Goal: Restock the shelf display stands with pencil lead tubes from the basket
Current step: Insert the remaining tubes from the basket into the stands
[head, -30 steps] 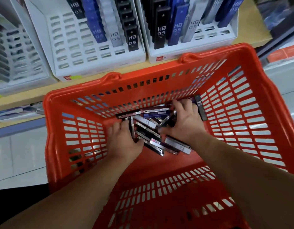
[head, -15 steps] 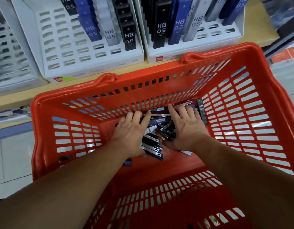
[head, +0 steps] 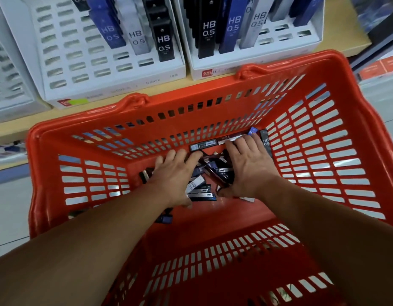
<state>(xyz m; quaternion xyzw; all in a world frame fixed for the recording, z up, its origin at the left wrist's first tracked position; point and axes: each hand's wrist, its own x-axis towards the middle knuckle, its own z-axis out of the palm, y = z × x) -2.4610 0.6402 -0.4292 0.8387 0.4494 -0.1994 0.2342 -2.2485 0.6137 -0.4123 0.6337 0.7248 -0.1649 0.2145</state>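
Deep inside the basket, left hand and right hand spread flat over lead tubes (grip apparently none)

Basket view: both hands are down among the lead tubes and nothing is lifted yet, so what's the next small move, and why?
Probably close both hands around a bunch of tubes and lift. The left hand and right hand lie flat and spread on the loose pile of tubes at the far end of the red basket, gripping nothing visible, while the left display stand shows many empty slots.

Both hands on tubes in basket
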